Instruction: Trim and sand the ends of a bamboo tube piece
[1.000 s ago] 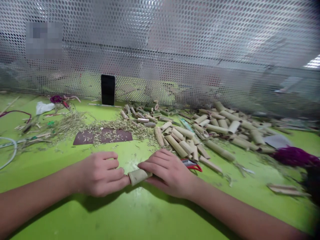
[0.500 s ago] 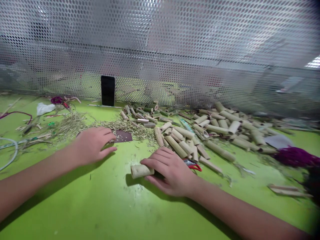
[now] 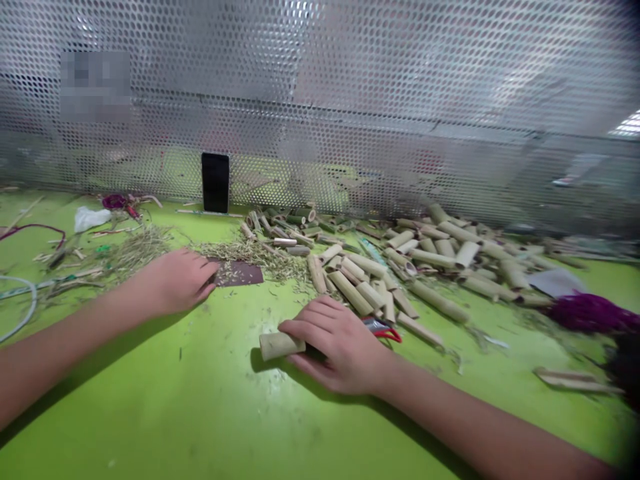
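My right hand is closed around a short, pale bamboo tube, its fingers over the top and its thumb below. The tube's open end points left, just over the green table. My left hand has its fingers curled down at the left end of a dark brown sheet strewn with pale chips. Whatever those fingers hold, if anything, is hidden. Just beyond my right hand lie cut bamboo pieces and a tool with red handles, partly covered by the hand.
A larger heap of bamboo tubes spreads across the back right. A black phone leans upright against the perforated metal screen. Dry shavings and a white crumpled scrap lie left; purple string is far right.
My left hand has drawn slightly left and its fingers have curled in, uncovering more of the brown sheet. My right hand keeps the bamboo tube almost where it was.
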The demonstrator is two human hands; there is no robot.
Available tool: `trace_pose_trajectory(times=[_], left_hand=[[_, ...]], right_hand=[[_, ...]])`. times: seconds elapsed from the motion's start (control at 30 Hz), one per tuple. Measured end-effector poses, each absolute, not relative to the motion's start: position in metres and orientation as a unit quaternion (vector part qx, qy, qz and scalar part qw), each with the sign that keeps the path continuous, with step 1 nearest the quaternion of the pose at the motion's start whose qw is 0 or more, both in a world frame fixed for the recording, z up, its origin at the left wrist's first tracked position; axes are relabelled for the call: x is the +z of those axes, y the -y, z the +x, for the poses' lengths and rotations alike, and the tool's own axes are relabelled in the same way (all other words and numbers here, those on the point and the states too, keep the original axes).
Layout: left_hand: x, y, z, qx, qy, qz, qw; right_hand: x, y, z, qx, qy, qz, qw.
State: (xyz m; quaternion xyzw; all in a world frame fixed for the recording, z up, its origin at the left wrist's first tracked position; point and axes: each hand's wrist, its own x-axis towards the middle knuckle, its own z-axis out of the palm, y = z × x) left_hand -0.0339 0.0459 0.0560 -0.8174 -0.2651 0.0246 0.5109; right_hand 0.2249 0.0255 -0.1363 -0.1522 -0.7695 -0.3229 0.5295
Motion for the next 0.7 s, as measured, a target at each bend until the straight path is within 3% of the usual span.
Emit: trace_pose_trajectory(times=[0.5,0.7], left_hand=[[0.066,-0.029,-0.03,0.032,0.167,-0.784,0.597],[0.074,-0.003,-0.025,-0.039,0.139,-0.811,0.567]], right_hand=[[-0.135,-0.023,0.226,-0.312,0.781,-0.156,0.518],[-0.133,-0.022,0.225,-0.311,0.782,-0.152,0.518]])
